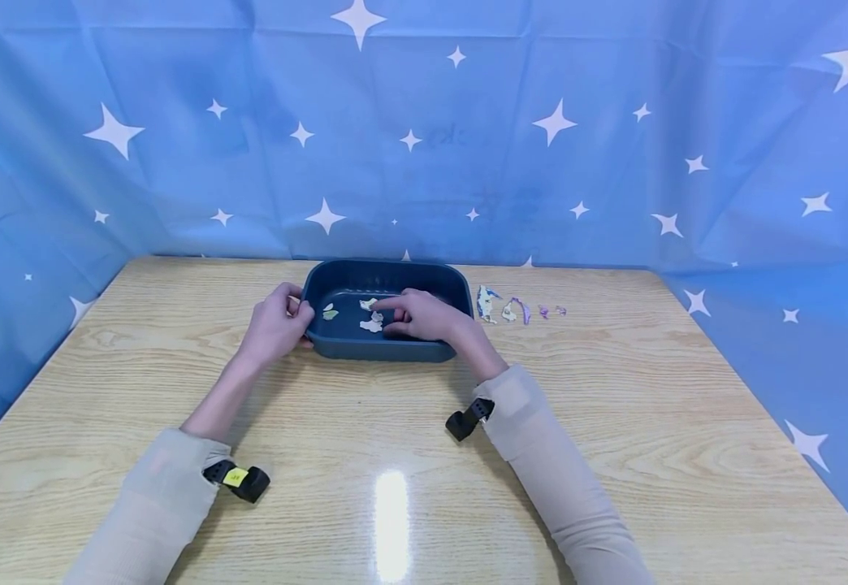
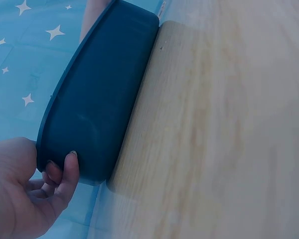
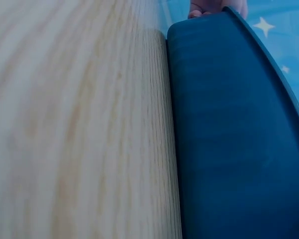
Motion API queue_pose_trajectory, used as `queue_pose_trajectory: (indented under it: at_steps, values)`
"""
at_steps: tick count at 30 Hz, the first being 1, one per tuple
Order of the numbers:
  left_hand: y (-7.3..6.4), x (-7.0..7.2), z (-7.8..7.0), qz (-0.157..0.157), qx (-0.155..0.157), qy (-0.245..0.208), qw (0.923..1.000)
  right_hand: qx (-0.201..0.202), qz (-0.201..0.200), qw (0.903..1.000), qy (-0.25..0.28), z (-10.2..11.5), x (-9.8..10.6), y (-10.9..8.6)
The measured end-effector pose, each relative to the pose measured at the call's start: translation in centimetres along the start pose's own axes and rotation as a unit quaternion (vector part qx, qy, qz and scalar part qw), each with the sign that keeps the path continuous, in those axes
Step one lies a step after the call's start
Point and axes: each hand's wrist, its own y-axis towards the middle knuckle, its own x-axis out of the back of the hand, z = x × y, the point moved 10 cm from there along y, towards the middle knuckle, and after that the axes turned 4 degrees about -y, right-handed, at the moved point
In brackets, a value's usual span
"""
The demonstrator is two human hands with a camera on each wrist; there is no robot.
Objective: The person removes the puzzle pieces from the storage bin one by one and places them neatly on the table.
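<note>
A dark blue plastic bin (image 1: 387, 349) stands near the back of the table. My left hand (image 1: 278, 321) holds its left end by the rim; in the left wrist view the same hand (image 2: 35, 189) has its fingertips against the outer wall. Over the front rim my right hand (image 1: 424, 315) reaches into the bin, index finger extended and thumb apart from it. The index fingertip is at a small pale cut-out piece (image 1: 368, 305). Beside the fingers lies another whitish piece (image 1: 370, 326). A greenish piece (image 1: 330, 313) lies farther left on the bin floor. The right wrist view hides the right hand behind the bin wall.
Right of the bin several small cut-out pieces lie in a row, among them a white and blue one (image 1: 485, 304), a purple-edged one (image 1: 525, 310) and tiny pink ones (image 1: 544, 311). A blue star-patterned cloth (image 1: 424, 179) hangs behind the wooden table (image 1: 322, 455).
</note>
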Motion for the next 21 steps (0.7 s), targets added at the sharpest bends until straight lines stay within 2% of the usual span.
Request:
queue_pose_trajectory:
  at_steps: [2,6,12,21]
  values:
    - [0.02,0.01,0.05,0.000,0.001,0.001,1.0000,0.009,0.006,0.9999,0.002,0.18,-0.16,0.01]
    - [0.08,-0.02,0.12,-0.001,0.003,0.002,1.0000,-0.002,-0.007,0.9999,0.014,0.01,0.12,0.04]
    - [0.10,-0.01,-0.02,-0.002,0.001,0.003,1.0000,-0.018,-0.030,0.9994,-0.007,-0.29,0.66,-0.08]
    - [-0.07,-0.03,-0.06,-0.001,0.002,0.002,1.0000,-0.028,-0.033,0.9991,0.002,-0.45,0.58,-0.05]
